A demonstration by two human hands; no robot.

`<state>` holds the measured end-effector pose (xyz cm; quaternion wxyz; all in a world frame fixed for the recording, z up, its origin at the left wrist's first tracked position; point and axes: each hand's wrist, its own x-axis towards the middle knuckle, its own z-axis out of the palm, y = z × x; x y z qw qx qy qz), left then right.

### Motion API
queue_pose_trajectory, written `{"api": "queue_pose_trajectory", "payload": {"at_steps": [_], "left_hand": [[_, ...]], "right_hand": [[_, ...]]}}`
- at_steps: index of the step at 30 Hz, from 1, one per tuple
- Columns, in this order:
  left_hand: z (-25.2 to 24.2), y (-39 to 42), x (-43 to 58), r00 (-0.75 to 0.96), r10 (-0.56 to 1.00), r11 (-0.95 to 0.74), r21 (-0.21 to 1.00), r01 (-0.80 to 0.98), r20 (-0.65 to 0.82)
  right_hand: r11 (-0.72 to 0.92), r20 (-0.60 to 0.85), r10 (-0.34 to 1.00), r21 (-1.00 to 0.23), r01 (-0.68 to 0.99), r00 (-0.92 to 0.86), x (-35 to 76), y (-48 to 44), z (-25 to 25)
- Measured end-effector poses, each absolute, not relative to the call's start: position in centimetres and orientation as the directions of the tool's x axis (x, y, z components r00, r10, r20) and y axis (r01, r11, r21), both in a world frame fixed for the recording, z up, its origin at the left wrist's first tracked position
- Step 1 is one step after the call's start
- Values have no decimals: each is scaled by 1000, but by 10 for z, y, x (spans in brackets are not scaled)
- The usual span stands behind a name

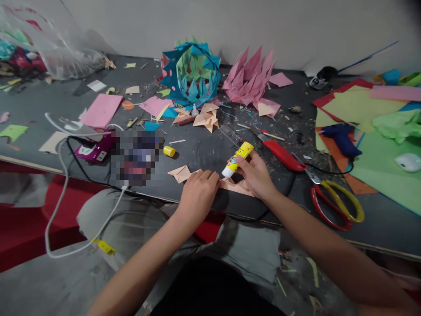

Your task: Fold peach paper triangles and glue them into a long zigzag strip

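My right hand (255, 175) grips a yellow and white glue stick (237, 159), its tip pointing down at a folded peach paper piece (235, 186) on the dark board's front edge. My left hand (199, 191) presses its curled fingers onto the same peach paper, just left of the glue tip. A second folded peach piece (180, 173) lies to the left of that hand. The yellow glue cap (169, 151) sits a little further left on the board.
Red and yellow scissors (335, 199) and a red-handled cutter (283, 154) lie to the right. Behind stand a blue-green paper ball (192, 72), a pink folded form (251, 77) and peach units (205, 116). Coloured sheets (365, 109) lie far right; a white cable (66, 175) and a blurred patch sit to the left.
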<state>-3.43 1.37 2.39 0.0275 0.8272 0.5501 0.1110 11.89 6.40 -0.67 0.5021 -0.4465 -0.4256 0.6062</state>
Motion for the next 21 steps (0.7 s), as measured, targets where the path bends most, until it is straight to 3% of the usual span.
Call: {"api": "queue_pose_trajectory", "payload": {"at_steps": [5,8,21], "left_hand": [[17,1,-32,390,859,-447,118,887,331],[13,-11,-30,480,817,-529,84,844,319],[11,-23,-25,451,848,-494,107,863,278]], "right_hand": [[-113,-94,991,-967,-227,-93,119,64,-8],[-103,-84,992,-970,-220,-91,119,65,-9],[-85,-68,995,-961,-261,-74,119,65,-8]]}}
